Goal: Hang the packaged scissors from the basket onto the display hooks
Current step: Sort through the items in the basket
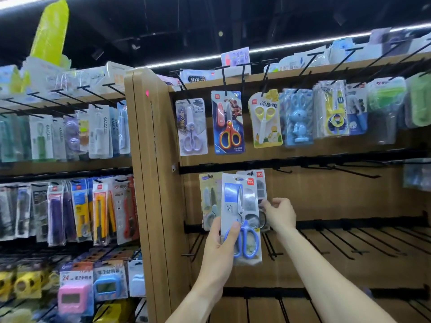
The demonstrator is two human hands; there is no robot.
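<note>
Left hand [220, 238] holds blue-handled scissors pack [241, 220] at lower centre; right hand [278, 212] pinches a hung pack [261, 201]. Judged light, stiff, slippery blister; best gripped by card edges.

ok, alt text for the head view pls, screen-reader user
A person's left hand holds a pack of blue-handled scissors up against a wooden display rack, while the right hand grips a pack already hanging behind it. More packaged scissors hang on the row above; many black hooks to the right are bare.
</note>
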